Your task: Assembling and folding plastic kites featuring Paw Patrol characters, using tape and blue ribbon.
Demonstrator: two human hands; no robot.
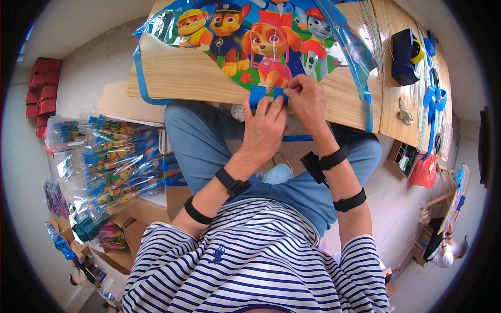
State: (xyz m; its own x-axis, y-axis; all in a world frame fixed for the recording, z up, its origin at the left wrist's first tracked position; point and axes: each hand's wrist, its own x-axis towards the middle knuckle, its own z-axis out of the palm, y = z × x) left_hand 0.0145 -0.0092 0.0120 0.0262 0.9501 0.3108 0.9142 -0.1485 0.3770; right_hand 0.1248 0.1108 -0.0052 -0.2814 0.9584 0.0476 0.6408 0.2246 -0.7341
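Here, both hands meet at the near tip of a cartoon kite.

Nearest, the left hand [263, 128] lies with fingers stretched forward over the table edge, its fingertips [275, 104] pressing on the blue tabs [257, 95] at the kite's tip; just beside it, the right hand [308, 96] is curled, thumb and forefinger pinching the same tip from the right. The kite [250, 36] lies flat on the wooden table [182, 78], straight ahead of the hands, its long axis running away from the person, from the tip at the near edge toward the far side. The two hands are equally near the tip, touching each other. Farther off, right of the kite, a dark blue box [404, 49] stands on the table. A pile of bagged kites [104, 161] sits left of the knees.
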